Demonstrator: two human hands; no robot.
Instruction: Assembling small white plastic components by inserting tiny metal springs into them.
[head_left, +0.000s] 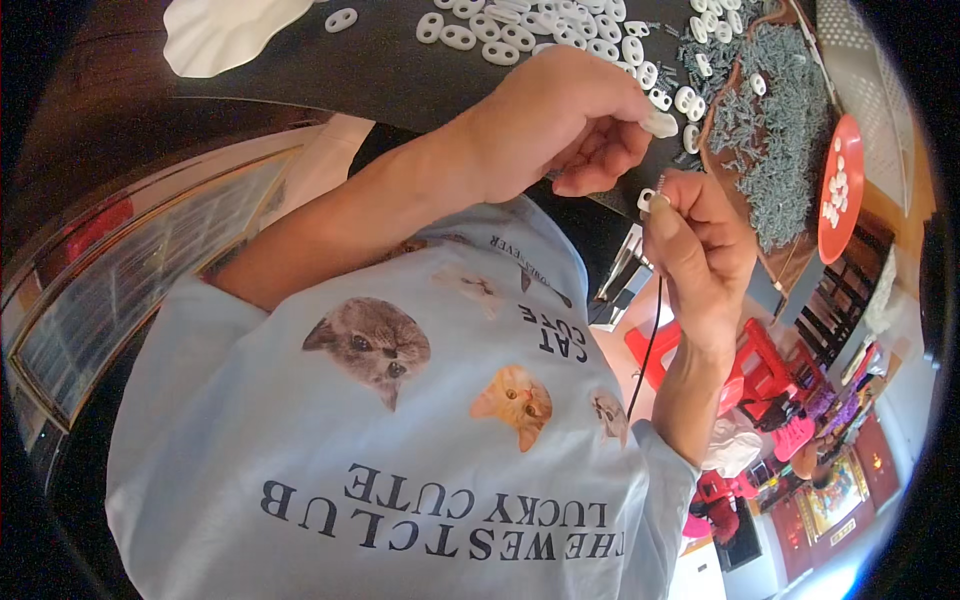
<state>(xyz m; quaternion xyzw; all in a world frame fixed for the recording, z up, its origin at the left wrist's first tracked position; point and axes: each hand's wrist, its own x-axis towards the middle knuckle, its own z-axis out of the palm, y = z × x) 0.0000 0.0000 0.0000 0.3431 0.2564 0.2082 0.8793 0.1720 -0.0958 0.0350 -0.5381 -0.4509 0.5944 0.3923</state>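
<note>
My left hand (590,130) is bent over the dark table edge, its fingers closed on a white oval plastic piece (661,124) that shows at the fingertips. To its right and lower, my right hand (700,235) pinches a small white plastic part with a hole (648,199) between thumb and forefinger. A small coiled spring (661,184) stands up from that part. The two held pieces are apart. Beyond my left hand lie several white oval two-hole pieces (517,37), loosely heaped. A large pile of small grey metal springs (780,140) spreads to the right.
A red plate (835,228) with small white parts is at the right. A white scalloped dish (215,40) stands at the far left of the dark table (330,75). Below my right hand hangs a thin black cord (648,350). Red plastic stools (770,365) stand beyond my right arm.
</note>
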